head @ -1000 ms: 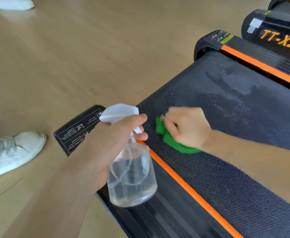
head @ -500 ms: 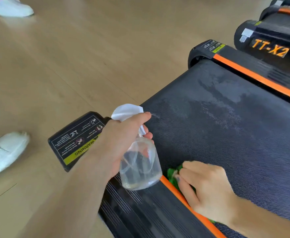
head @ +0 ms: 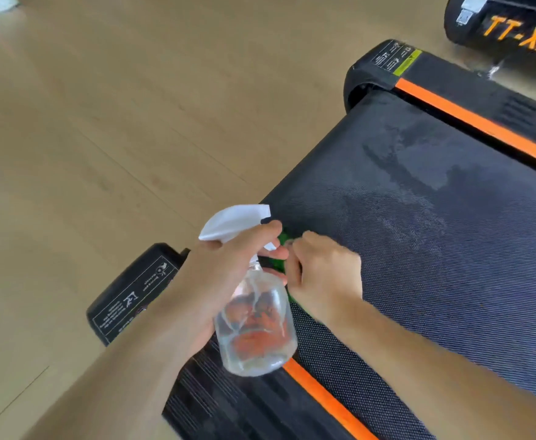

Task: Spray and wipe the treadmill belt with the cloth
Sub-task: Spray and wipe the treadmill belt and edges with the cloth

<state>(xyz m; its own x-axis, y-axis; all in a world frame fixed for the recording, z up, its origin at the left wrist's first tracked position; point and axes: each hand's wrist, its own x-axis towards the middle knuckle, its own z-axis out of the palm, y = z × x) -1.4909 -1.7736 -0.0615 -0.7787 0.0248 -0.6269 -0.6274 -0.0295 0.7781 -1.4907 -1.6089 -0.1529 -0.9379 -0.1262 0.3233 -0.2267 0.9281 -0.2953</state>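
Observation:
The black textured treadmill belt (head: 435, 255) runs from lower right to its rear end at upper middle, with pale damp streaks on its far part. My left hand (head: 216, 281) grips a clear spray bottle (head: 257, 325) with a white trigger head, held above the near side rail. My right hand (head: 324, 274) presses a green cloth (head: 281, 265) onto the belt's near edge, just behind the bottle. Most of the cloth is hidden under my fingers and behind the bottle.
Orange stripes edge the near rail (head: 317, 395) and the far rail (head: 482, 125). A black end cap with a warning label (head: 133, 293) sits at the near rear corner. Another black unit marked TT-X2 (head: 514, 30) lies at upper right. Wooden floor (head: 117, 138) spreads to the left.
My right hand slid the cloth back along the near edge toward the belt's rear end, up beside the bottle. The white shoe at the left is out of view.

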